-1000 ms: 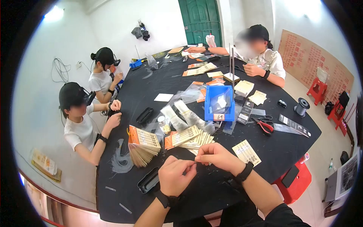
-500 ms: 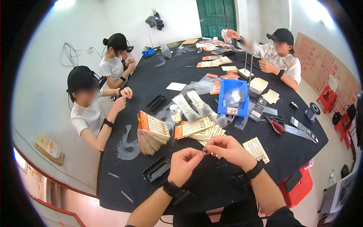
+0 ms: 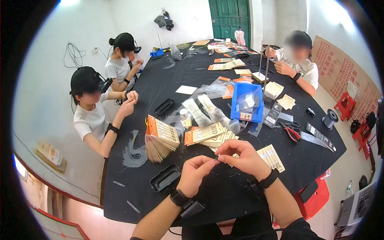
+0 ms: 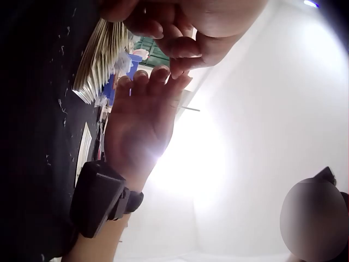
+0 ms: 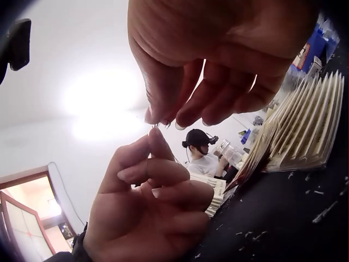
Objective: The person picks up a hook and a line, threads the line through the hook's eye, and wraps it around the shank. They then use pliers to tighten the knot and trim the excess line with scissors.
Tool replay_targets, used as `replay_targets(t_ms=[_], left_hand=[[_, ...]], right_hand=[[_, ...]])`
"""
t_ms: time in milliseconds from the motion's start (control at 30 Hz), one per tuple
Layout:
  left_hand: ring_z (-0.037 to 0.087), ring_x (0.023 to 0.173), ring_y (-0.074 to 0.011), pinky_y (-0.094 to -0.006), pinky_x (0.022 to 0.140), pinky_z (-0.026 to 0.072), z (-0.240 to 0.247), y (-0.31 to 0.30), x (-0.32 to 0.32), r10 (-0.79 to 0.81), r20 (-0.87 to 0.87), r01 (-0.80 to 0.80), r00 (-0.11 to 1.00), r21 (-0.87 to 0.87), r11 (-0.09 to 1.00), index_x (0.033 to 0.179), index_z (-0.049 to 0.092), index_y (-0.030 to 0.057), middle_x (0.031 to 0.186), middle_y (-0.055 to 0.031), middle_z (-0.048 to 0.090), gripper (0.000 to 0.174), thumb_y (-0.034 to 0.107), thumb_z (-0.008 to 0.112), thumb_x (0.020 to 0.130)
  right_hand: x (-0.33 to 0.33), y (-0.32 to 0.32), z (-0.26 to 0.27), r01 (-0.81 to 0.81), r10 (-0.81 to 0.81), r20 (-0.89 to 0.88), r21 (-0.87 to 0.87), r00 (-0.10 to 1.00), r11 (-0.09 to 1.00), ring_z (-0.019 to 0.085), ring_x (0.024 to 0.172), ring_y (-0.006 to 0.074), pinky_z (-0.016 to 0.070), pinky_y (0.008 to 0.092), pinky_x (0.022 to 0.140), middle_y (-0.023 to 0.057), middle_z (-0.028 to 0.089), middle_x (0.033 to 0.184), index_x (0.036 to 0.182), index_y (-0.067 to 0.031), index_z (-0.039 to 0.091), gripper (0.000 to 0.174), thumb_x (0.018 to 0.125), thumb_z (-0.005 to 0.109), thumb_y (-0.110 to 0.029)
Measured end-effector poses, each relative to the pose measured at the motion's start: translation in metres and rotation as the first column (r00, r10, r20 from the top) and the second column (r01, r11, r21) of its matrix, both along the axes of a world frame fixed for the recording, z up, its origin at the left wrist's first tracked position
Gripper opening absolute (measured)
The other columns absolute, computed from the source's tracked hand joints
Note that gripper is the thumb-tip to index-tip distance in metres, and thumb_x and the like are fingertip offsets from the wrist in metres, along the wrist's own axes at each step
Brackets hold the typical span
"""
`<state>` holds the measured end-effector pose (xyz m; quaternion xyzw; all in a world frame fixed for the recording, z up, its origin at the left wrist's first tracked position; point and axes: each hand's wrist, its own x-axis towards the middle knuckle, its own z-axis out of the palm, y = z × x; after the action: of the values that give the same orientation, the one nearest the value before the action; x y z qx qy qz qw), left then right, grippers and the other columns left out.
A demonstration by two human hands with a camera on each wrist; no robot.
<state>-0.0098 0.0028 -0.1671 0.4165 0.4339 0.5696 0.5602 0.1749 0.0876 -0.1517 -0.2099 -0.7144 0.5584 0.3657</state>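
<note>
My left hand [image 3: 194,174] and right hand [image 3: 244,158] meet over the near part of the black table. Thumb and fingertips of each pinch a tiny thin dark piece [image 3: 216,158] between them; I cannot tell its exact kind. In the right wrist view, the right hand [image 5: 218,43] comes from above and the left hand [image 5: 152,202] from below, tips almost touching. The left wrist view has the right hand [image 4: 142,120] with its other fingers bent. Just beyond the hands lie fanned cards [image 3: 206,134] with rows of small dark pieces, beside a standing card bundle [image 3: 162,138].
A black tray [image 3: 166,178] lies left of my hands, a bundle of clear line [image 3: 134,152] farther left. Beyond are a blue bin [image 3: 247,102], a small jar [image 3: 185,119], red-handled pliers [image 3: 291,134] and a wire spool [image 3: 330,119]. Several people sit around the table.
The head view has shifted, so the table sits farther right. My hands stay together, fingers shifting slightly around the tiny piece. The person at far right has drawn an outstretched arm back in.
</note>
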Motion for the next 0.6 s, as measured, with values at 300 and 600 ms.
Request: replay_targets(t_ms=[300,600], left_hand=[[0.041,0.062,-0.0005,-0.0179,0.055,0.0292,-0.0021,-0.0008,-0.0014,-0.104,0.130,0.113,0.986,-0.070,0.991,0.097,0.071,0.0025,0.074,0.0063,0.057,0.013,0.014,0.067,0.092],[0.036,0.058,-0.0036,-0.0200,0.053,0.0280,-0.0022,-0.0001,-0.0018,-0.122,0.171,0.135,0.978,-0.070,0.988,0.093,0.067,-0.0002,0.067,0.0056,0.047,0.016,0.016,0.065,0.093]], right_hand=[[-0.0007,-0.0004,0.0014,-0.029,0.027,0.037,0.053,0.999,0.998,0.063,0.081,0.0074,0.0496,0.0227,0.073,0.0003,0.065,0.087,0.092,-0.0032,0.065,0.004,0.091,0.068,-0.006],[-0.0034,-0.0024,-0.0001,0.014,-0.014,0.000,0.097,1.000,0.995,0.061,0.077,0.0097,0.0492,0.0261,0.071,0.0014,0.064,0.085,0.091,-0.0030,0.063,0.010,0.089,0.071,-0.010]])
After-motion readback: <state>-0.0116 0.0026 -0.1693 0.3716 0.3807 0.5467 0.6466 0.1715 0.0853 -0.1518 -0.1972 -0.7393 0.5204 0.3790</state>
